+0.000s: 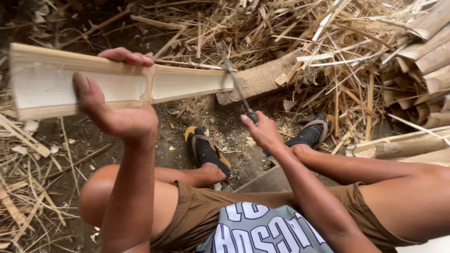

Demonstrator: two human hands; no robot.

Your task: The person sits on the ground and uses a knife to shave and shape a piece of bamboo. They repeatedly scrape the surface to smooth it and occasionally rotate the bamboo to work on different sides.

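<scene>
My left hand [117, 100] grips a split half of a bamboo culm [187, 82], its pale hollow inside facing up. The piece runs from the upper left toward the middle, its far end resting on a wooden block [262, 79]. My right hand [262, 131] holds the handle of a long thin blade [233, 77]. The blade's edge sits across the bamboo's far end, near the block.
I sit low, knees apart, feet in black-and-yellow sandals [206, 150] on bare dirt. Heaps of bamboo strips and shavings [337, 51] lie ahead and at left. Curved bamboo sections [422, 70] are stacked at right.
</scene>
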